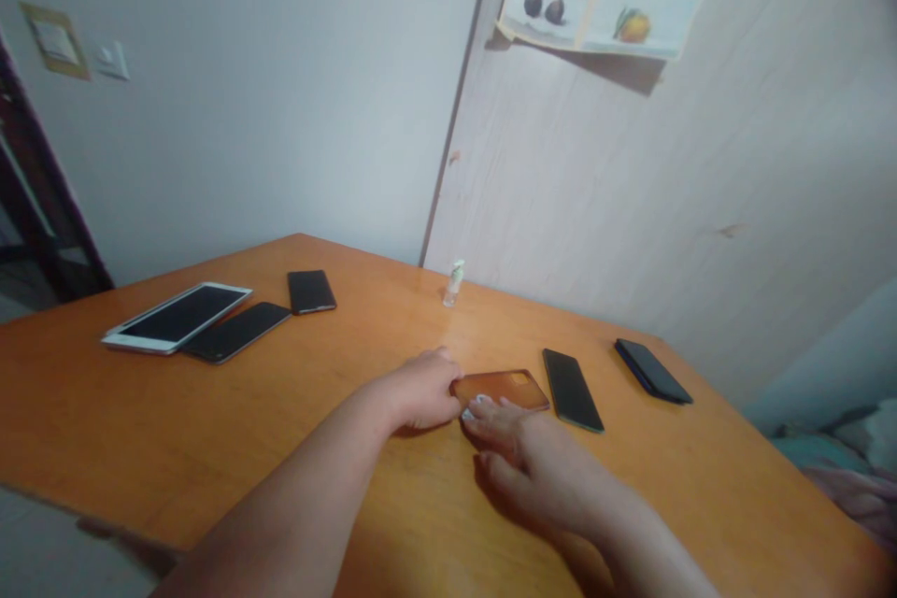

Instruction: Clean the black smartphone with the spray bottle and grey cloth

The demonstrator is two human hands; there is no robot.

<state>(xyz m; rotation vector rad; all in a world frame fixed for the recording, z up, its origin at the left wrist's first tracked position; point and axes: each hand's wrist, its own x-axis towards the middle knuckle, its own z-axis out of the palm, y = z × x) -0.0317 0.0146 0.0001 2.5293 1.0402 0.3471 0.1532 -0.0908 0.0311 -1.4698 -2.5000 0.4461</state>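
A small bottle is standing near the tabletop's back edge, its contents showing unclearly. A brown phone case is lying just left of a dark phone; the left hand is grasping its left end. The right hand is partly hiding a white wad against it; whether it is gripping, I cannot tell.

Passable over the bare table between the left hand and the black phone by the white tablet; blocked farther left by both of those; open beyond the brown case, around the small bottle, as far as the wall panel; obstructed at the case's near side by the right hand, at its right end by a dark phone just beside; clear again between that and the far-right phone.
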